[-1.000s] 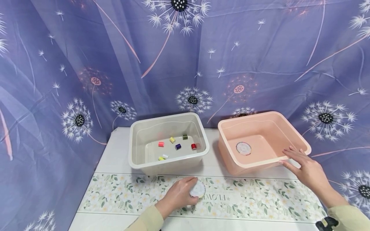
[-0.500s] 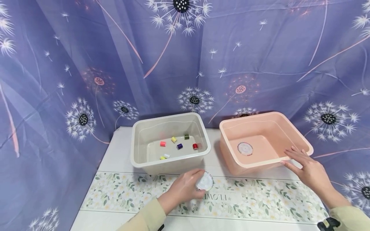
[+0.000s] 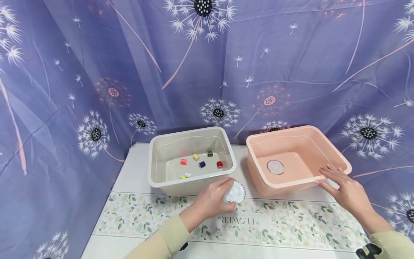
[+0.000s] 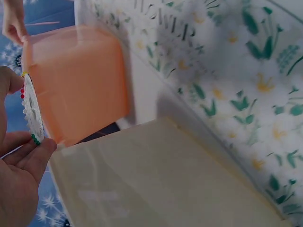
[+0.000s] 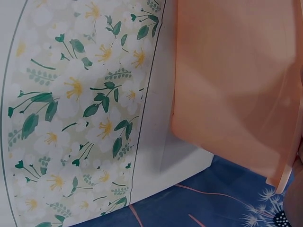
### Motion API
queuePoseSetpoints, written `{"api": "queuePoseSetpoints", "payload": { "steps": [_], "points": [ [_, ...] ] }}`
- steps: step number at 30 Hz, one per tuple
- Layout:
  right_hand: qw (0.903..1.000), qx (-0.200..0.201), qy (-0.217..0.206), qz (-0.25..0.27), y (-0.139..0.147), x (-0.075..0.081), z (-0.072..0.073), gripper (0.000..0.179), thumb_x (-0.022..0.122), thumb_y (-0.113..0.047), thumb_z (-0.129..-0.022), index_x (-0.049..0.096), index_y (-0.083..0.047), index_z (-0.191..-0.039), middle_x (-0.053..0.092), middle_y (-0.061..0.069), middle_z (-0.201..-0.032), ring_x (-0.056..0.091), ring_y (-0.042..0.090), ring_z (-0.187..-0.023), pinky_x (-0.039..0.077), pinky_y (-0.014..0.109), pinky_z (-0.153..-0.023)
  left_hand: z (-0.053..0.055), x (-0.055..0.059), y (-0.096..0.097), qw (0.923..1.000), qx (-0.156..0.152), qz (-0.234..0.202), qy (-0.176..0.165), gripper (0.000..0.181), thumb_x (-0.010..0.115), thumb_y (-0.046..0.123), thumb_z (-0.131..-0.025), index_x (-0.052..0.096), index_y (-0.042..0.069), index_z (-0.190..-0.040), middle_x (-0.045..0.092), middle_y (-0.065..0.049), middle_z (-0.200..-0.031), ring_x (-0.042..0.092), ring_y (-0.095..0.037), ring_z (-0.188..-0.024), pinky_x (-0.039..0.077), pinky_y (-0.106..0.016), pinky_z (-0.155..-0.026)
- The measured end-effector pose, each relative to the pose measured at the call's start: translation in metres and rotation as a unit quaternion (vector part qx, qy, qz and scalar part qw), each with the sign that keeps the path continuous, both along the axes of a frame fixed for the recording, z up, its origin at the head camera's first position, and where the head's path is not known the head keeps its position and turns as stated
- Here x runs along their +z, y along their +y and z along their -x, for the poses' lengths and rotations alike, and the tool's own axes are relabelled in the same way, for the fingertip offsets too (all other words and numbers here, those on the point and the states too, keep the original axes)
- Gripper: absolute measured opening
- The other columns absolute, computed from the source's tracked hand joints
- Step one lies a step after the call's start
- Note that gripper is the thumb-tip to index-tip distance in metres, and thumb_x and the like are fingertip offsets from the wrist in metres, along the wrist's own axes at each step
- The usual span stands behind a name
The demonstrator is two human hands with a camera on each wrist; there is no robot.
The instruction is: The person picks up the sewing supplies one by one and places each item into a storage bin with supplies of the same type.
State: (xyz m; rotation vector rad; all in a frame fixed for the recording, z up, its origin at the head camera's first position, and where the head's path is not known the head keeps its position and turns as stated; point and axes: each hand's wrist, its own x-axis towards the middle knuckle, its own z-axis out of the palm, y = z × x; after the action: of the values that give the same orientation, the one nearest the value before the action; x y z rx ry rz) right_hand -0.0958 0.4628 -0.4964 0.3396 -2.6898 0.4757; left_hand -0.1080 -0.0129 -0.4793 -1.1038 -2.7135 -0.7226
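Observation:
In the head view my left hand (image 3: 211,199) pinches the edge of a white pin wheel (image 3: 235,192), ringed with coloured pin heads, above the table in front of the gap between two bins. The left wrist view shows this pin wheel (image 4: 33,109) nearly edge-on between thumb and fingertips. My right hand (image 3: 346,190) rests at the front right rim of the pink bin (image 3: 284,185), its fingers fairly straight and reaching over the rim. A second pin wheel (image 3: 275,167) lies flat on that bin's floor, at the left. In the right wrist view the right hand is mostly cut off.
Left of the pink bin stands a grey bin (image 3: 187,184) with several small thread spools (image 3: 202,164) in different colours. Both stand on a white table with a floral strip (image 3: 291,219) along the front. A purple dandelion-print curtain (image 3: 181,72) hangs behind and at the left.
My left hand has lifted the pin wheel from the floral strip and carried it right and away from me, towards the gap between the bins. My right hand stays at the pink bin's rim.

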Motion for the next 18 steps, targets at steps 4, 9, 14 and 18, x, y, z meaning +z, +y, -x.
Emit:
{"api": "queuePoseSetpoints", "payload": {
  "steps": [4, 9, 14, 18],
  "points": [
    [1.0000, 0.001, -0.001, 0.002, 0.001, 0.000, 0.000, 0.057, 0.087, -0.023, -0.090, 0.069, -0.013, -0.144, 0.053, -0.007, -0.153, 0.053, 0.053, -0.138, 0.051, 0.071, -0.086, 0.005, 0.010, 0.005, 1.0000, -0.002, -0.003, 0.008, 0.074, 0.085, 0.033, -0.087, 0.060, 0.000, -0.149, 0.063, -0.016, -0.150, 0.065, -0.029, -0.134, 0.054, -0.031, -0.113],
    [1.0000, 0.001, 0.001, 0.005, 0.001, 0.000, 0.000, 0.057, 0.087, -0.022, -0.090, 0.070, -0.013, -0.144, 0.050, -0.013, -0.152, 0.054, 0.052, -0.139, 0.050, 0.073, -0.087, 0.012, 0.020, 0.012, 0.9989, -0.004, -0.004, 0.047, 0.072, 0.086, 0.032, -0.085, 0.063, 0.000, -0.146, 0.067, -0.015, -0.145, 0.068, -0.028, -0.130, 0.058, -0.032, -0.109],
    [1.0000, 0.001, 0.003, 0.003, 0.001, 0.000, 0.000, 0.057, 0.087, -0.023, -0.090, 0.070, -0.013, -0.143, 0.055, -0.004, -0.153, 0.054, 0.054, -0.137, 0.051, 0.072, -0.085, 0.021, 0.029, 0.019, 0.9982, -0.007, -0.008, 0.060, 0.071, 0.087, 0.031, -0.084, 0.065, -0.001, -0.143, 0.069, -0.015, -0.142, 0.071, -0.027, -0.125, 0.063, -0.034, -0.102],
    [1.0000, 0.000, -0.002, 0.004, 0.000, 0.000, 0.000, 0.056, 0.087, -0.025, -0.091, 0.070, -0.012, -0.143, 0.060, 0.007, -0.152, 0.053, 0.055, -0.137, 0.051, 0.071, -0.086, 0.029, 0.037, 0.023, 0.9983, -0.011, -0.009, 0.057, 0.070, 0.086, 0.030, -0.086, 0.064, 0.000, -0.144, 0.068, -0.014, -0.143, 0.070, -0.026, -0.127, 0.063, -0.034, -0.101]
  ]
}}
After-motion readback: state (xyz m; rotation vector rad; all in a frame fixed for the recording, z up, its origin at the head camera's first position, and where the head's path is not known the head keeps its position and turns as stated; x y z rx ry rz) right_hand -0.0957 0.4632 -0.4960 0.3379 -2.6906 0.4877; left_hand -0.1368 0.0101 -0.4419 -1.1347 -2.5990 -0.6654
